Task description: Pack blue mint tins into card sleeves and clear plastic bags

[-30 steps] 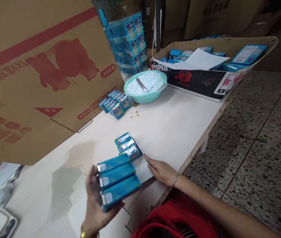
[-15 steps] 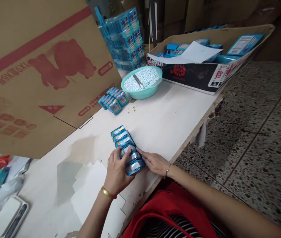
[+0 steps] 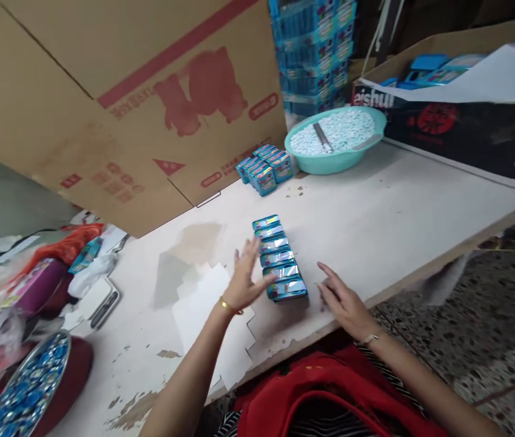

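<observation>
A row of several small blue boxes (image 3: 279, 259) stands close together on the white table, with shiny tops facing up. My left hand (image 3: 244, 280) is at the left side of the row, its fingers spread and nothing in it; whether a fingertip touches the boxes I cannot tell. To the right of the row, apart from it, my right hand (image 3: 343, 301) hovers low over the table with its fingers loosely apart and holds nothing. Under and beside my left forearm lie white card sheets (image 3: 207, 309).
Behind are another cluster of blue boxes (image 3: 265, 169), a turquoise basin (image 3: 330, 162) of pale pellets with metal tweezers (image 3: 323, 137), and a large cardboard carton (image 3: 125, 139). An open black-sided box (image 3: 461, 133) stands right. A red bowl (image 3: 77, 364) of blue wrapped pieces sits front left.
Both hands have let go of the row of blue boxes and moved apart to either side, fingers opening. The view has swung left, bringing the red bowl into sight.
</observation>
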`<move>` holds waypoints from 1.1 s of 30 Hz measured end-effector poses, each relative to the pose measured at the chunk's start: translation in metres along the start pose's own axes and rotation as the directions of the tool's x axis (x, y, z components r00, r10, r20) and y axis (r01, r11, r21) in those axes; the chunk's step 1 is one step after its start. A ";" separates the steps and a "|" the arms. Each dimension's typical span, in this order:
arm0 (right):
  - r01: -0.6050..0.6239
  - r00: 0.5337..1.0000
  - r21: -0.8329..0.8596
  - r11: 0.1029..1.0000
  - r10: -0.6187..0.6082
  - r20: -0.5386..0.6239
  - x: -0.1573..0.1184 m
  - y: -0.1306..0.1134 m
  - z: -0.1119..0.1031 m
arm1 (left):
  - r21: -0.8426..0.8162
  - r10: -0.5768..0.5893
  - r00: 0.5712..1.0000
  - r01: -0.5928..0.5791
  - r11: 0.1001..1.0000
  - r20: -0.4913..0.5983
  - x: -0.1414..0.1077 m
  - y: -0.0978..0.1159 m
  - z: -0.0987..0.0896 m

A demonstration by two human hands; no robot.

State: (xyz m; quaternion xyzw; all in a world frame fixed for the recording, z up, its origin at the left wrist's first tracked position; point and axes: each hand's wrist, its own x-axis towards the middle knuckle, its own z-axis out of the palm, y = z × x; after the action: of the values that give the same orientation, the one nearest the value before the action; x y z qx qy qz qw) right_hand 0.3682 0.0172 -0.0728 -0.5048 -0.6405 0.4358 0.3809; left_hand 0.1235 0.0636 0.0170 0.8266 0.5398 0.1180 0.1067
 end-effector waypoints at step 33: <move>0.019 0.888 -0.102 0.995 0.030 0.459 -0.061 -0.051 0.034 | 0.300 -0.796 0.606 0.762 0.575 -0.013 -0.080 -0.239 -0.028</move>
State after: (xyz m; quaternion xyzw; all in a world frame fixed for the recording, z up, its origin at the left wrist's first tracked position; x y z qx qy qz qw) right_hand 0.3331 -0.0538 -0.0385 -0.4081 -0.7328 0.5100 0.1904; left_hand -0.1236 0.0862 -0.0352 0.5164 0.8511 -0.0682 0.0651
